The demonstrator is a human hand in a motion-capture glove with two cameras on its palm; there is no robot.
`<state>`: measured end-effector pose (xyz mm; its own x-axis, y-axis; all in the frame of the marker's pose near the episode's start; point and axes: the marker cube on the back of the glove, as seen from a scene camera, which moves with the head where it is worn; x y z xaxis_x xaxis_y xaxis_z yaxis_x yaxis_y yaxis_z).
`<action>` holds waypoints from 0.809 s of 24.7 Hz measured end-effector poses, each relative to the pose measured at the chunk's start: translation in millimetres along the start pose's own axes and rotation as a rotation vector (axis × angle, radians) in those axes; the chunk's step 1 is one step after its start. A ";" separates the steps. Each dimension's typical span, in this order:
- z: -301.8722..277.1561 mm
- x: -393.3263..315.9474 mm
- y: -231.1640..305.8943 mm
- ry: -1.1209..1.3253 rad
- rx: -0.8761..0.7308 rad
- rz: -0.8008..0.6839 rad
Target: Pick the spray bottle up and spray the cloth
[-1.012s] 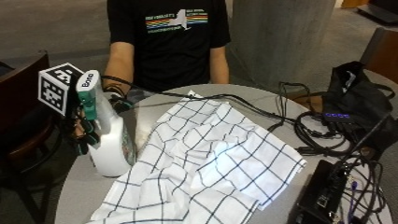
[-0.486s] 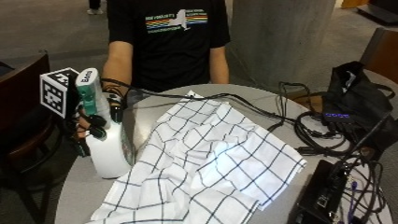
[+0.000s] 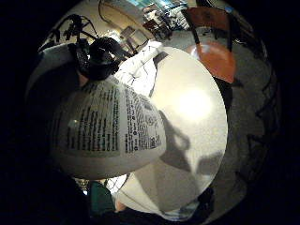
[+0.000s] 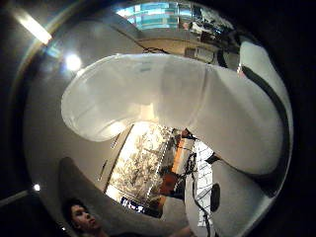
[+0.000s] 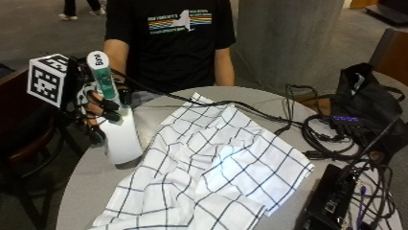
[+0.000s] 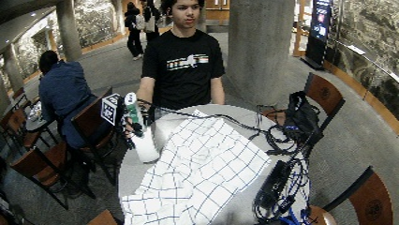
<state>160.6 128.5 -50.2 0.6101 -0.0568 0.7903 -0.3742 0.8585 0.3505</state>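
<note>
A white spray bottle with a green and white spray head is held up at the table's left side. My gloved right hand grips its neck, fingers curled round it. The bottle looks lifted a little off the round table. A white cloth with a dark grid pattern lies spread over the middle of the table, right beside the bottle. The bottle's printed label fills the little finger side palm view. Its white body crosses the thumb side palm view.
Black cables run across the table's far right. A black bag and a black device sit by the right edge. Wooden chairs stand to the left of the table. The person stands behind the table's far side.
My hand has raised the spray bottle from a tilted pose by the cloth's edge to a more upright one, higher and slightly further left.
</note>
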 end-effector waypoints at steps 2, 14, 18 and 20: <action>0.2 -9.3 -2.6 0.010 -0.052 0.001; 3.4 -46.4 -5.8 0.197 -0.363 0.107; 4.9 -54.6 -6.8 0.280 -0.420 0.124; 6.7 -56.1 -8.2 0.318 -0.443 0.139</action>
<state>124.7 121.2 -94.0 0.7820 0.1692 0.5999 -0.1784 0.9829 -0.0447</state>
